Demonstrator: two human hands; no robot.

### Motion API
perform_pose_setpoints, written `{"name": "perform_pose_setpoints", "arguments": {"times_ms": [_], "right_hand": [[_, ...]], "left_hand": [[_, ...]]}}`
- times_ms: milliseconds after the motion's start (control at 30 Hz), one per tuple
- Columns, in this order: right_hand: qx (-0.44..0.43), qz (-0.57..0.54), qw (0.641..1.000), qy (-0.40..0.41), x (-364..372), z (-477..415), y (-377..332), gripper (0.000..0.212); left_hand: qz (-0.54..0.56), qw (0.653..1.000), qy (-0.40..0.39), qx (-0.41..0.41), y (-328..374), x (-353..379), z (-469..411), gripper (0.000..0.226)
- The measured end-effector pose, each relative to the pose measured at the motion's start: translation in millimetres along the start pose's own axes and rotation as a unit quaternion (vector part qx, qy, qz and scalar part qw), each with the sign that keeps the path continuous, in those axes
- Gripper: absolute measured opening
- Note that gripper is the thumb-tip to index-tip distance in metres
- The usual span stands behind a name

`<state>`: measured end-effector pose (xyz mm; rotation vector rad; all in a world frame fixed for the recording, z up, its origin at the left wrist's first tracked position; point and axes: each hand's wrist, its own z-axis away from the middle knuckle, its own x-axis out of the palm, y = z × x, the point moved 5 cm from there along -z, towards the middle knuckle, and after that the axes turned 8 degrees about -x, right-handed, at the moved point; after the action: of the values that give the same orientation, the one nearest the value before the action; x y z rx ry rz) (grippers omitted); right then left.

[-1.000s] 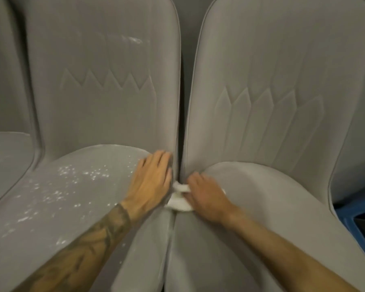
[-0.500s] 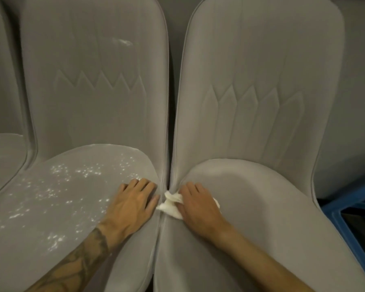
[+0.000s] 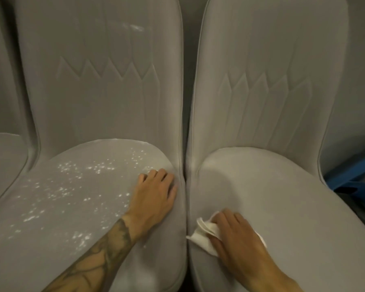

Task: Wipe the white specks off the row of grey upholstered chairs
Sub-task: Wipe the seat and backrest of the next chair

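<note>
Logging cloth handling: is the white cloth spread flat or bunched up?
Bunched. The white cloth shows crumpled folds sticking out from under the right hand holding it.

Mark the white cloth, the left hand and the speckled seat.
white cloth (image 3: 203, 234): head view, bunched folds.
left hand (image 3: 154, 199): head view, back of hand.
speckled seat (image 3: 72, 207): head view, speckled middle.

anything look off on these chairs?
Yes. White specks are scattered across the left chair's seat, with a faint white smear high on its backrest. The right chair's seat, where the right hand holds a white cloth, looks clean. Nothing torn or askew.
</note>
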<state>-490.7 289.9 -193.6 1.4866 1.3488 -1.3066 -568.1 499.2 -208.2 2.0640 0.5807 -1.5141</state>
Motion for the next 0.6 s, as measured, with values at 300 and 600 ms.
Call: {"name": "perform_pose_setpoints", "arguments": {"times_ms": [300, 600], "right_hand": [[0.213, -0.147, 0.958, 0.124, 14, -81, -54, 0.018], [0.236, 0.077, 0.968, -0.037, 46, -142, -66, 0.024]], "left_hand": [[0.073, 0.997, -0.019, 0.030, -57, -27, 17, 0.034], [0.031, 0.999, -0.045, -0.005, -206, -49, 44, 0.033]]}}
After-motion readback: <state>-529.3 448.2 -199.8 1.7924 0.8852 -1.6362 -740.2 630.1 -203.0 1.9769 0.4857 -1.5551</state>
